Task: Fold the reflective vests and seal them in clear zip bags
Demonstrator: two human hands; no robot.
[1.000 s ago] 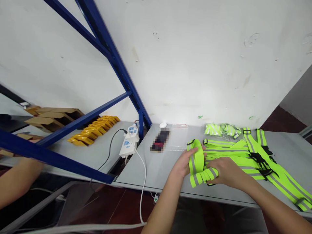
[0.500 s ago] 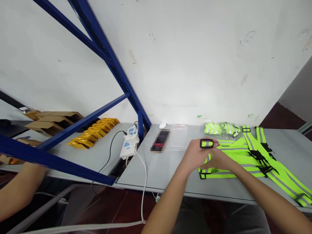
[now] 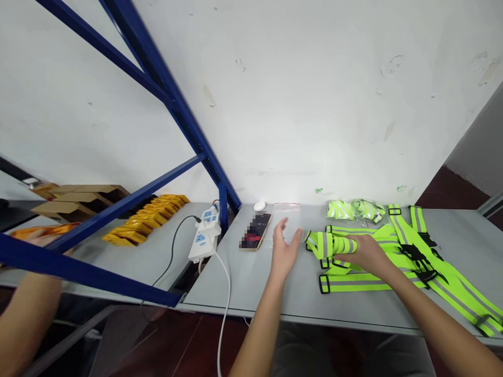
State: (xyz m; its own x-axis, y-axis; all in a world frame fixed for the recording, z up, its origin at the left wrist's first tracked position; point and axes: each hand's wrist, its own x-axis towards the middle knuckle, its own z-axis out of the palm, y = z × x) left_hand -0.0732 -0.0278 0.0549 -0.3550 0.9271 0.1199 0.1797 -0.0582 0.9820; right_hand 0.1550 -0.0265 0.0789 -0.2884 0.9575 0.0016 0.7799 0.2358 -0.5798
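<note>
My right hand [image 3: 363,252] is closed on a rolled-up reflective strap [image 3: 328,244], neon yellow with a grey stripe. My left hand [image 3: 285,249] is empty, thumb and fingers apart, over the near part of a clear plastic bag [image 3: 286,212] lying flat on the table. Under and beside my right hand lie more reflective straps [image 3: 361,284] with black buckles, spread toward the right edge. Behind them, against the wall, are rolled reflective straps in clear bags [image 3: 356,209].
A phone [image 3: 255,233] and a white round object [image 3: 260,206] lie left of the bag. A power strip [image 3: 205,233] with cables sits by a blue metal frame [image 3: 188,115]. Beyond are yellow packets [image 3: 147,217], cardboard boxes [image 3: 84,199] and another person's arm [image 3: 35,314].
My left hand has let go of the strap and moved left to the clear bag, its fingers opening. My right hand keeps the rolled strap. The other person's hand now has something orange by it.
</note>
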